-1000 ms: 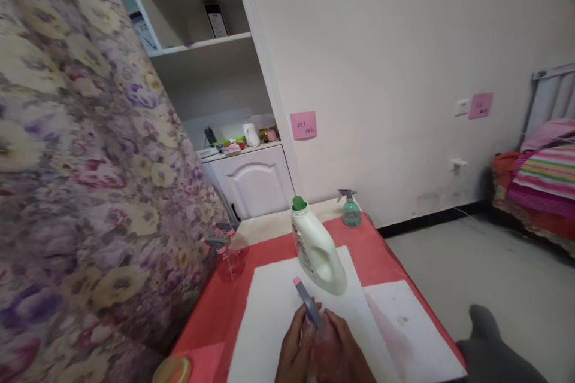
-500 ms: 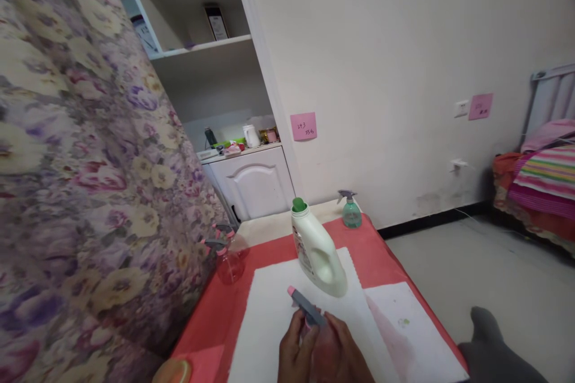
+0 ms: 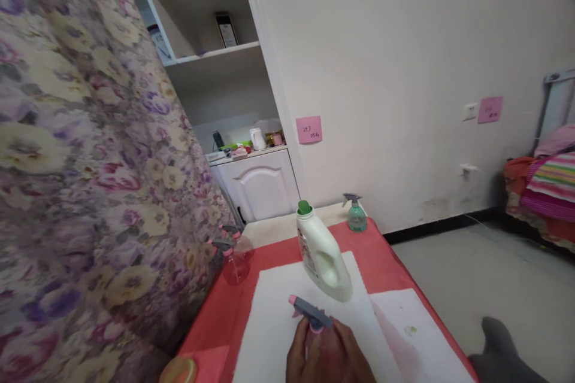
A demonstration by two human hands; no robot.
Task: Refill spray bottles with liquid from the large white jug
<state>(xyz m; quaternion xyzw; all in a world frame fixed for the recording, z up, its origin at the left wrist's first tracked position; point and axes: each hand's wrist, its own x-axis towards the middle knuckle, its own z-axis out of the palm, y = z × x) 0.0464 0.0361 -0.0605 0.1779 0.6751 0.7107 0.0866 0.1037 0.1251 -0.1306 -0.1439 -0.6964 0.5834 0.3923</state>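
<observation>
A pink spray bottle with a grey and pink trigger head stands at the bottom centre, its nozzle pointing left. My left hand wraps its left side, fingers near the pink collar. My right hand grips its right side. The trigger head sits on the bottle's neck; the bottle's lower part is out of frame. Just beyond, a pale green jug with a green cap rests on a white sheet.
Two pink spray bottles stand at the table's left, the nearer one in front. A green spray bottle is at the far right corner. A round container sits at the near left. A stained paper lies right. A floral curtain hangs left.
The view has shifted slightly, moving the scene right and down. The trigger head lies flatter in view, and my left hand's fingers have moved lower on the bottle.
</observation>
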